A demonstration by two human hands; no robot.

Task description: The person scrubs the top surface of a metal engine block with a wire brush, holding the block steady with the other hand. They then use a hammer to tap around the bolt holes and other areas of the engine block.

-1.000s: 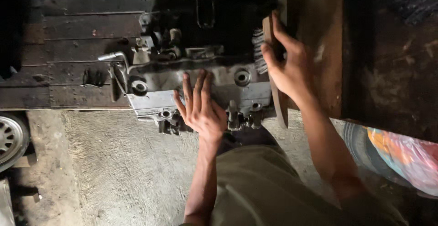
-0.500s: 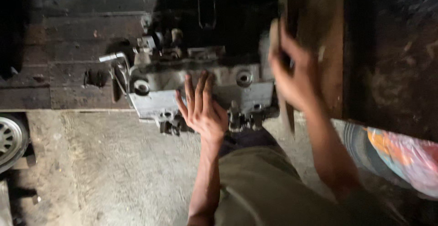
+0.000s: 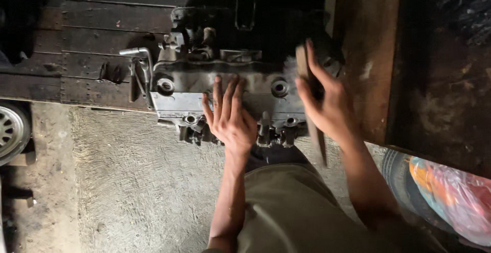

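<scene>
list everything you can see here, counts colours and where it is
engine casting: 1, grey metal, centre, at the edge of the dark platform
wooden-handled tool: 1, brown, blurred, at the casting's right end, in the right hand
plank platform: 1, dark wood, upper left
wooden board: 1, brown, upright on the right
concrete floor: grey, lower left
wheel rim: 1, silver, left edge
tyre: 1, black, lower right, partly hidden
plastic bag: 1, pink and orange, lower right corner
left hand: 1, flat on the casting, fingers spread
right hand: 1, gripping the tool
trouser leg: 1, olive, bottom centre
</scene>
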